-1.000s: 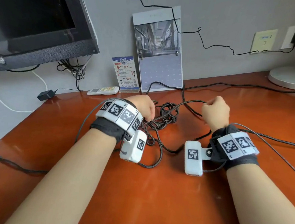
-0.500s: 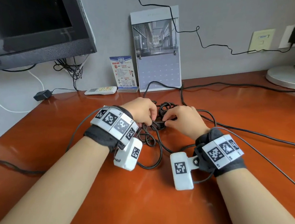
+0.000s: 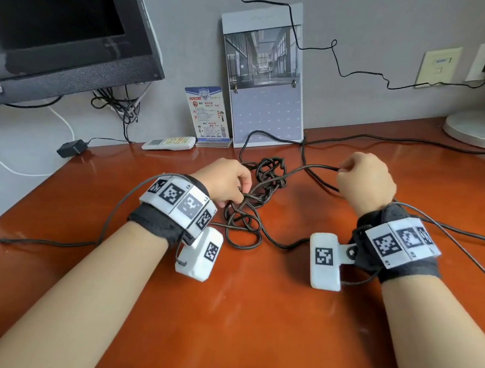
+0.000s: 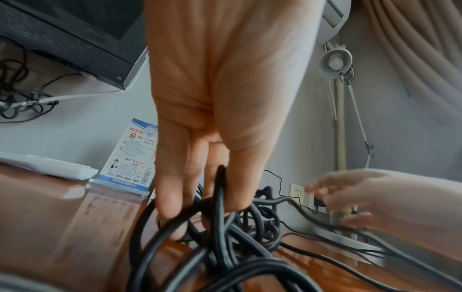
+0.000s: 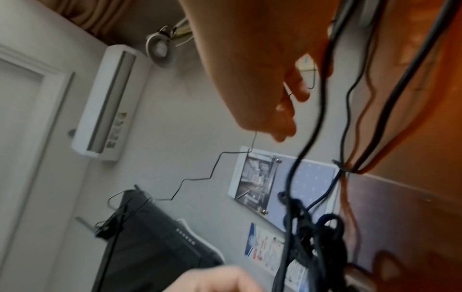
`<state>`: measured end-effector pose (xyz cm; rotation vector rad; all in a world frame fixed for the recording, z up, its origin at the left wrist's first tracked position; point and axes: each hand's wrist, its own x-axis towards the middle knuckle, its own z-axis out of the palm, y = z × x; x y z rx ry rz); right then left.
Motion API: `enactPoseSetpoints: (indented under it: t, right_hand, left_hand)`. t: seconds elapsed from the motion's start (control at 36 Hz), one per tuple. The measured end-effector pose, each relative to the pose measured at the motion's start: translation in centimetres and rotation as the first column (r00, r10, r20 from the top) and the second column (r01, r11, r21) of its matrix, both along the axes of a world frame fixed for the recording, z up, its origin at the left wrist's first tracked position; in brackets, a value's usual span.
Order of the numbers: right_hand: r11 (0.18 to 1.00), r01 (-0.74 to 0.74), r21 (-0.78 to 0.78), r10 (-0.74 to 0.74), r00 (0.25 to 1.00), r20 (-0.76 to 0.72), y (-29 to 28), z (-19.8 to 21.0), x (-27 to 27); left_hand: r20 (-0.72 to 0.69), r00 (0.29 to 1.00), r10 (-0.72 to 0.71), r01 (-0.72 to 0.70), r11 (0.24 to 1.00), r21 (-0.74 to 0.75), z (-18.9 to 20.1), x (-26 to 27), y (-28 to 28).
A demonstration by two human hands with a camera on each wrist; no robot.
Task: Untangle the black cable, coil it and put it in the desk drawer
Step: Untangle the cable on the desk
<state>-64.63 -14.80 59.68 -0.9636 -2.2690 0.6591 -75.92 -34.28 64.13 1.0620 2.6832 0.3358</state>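
The black cable (image 3: 265, 179) lies in a knotted tangle on the red-brown desk (image 3: 254, 315), with loose loops (image 3: 243, 227) nearer me. My left hand (image 3: 235, 200) pinches strands at the tangle's left side; in the left wrist view its fingers (image 4: 200, 207) curl round the black cable (image 4: 220, 187). My right hand (image 3: 342, 170) is raised to the right of the tangle and grips one strand (image 3: 309, 168) that runs back into the knot. The right wrist view shows that strand (image 5: 315, 126) hanging from the right hand (image 5: 282, 110) to the tangle (image 5: 317, 237). No drawer is in view.
A monitor (image 3: 59, 24) stands at the back left. Against the wall are a calendar (image 3: 263, 84), a card (image 3: 209, 114) and a white remote (image 3: 169, 143). A lamp base (image 3: 480, 130) sits at the back right. A black adapter (image 3: 71, 148) lies beyond the desk's left edge.
Half a second ago both hands were together on the tangle. My right hand has since drawn a strand up and to the right. The left hand stays on the knot.
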Motion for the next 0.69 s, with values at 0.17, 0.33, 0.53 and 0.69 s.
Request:
enactPoseSetpoints:
  t: [0.17, 0.33, 0.53, 0.69]
  right_hand:
    - [0.880, -0.465, 0.099, 0.474, 0.874, -0.108, -3.0, 0.7, -1.3]
    - [0.747, -0.661, 0.077, 0.653, 0.750, 0.105, -5.2, 0.0, -1.7]
    - [0.828, -0.534, 0.172, 0.502, 0.842, 0.198, -4.6, -0.5, -1.7]
    - [0.902, -0.377, 0.211, 0.383, 0.924, 0.013, -4.3, -0.8, -1.8]
  left_hand:
    - [-0.014, 0.998, -0.064, 0.065, 0.997, 0.038, -0.3, 1.0, 0.5]
    - [0.012, 0.999, -0.053, 0.051, 0.993, 0.105, -0.7, 1.3, 0.8]
    - [0.195, 0.981, -0.020, -0.034, 0.963, 0.267, -1.9, 1.4, 0.5]
    - [0.293, 0.956, 0.009, -0.124, 0.918, 0.377, -2.8, 0.7, -0.6]
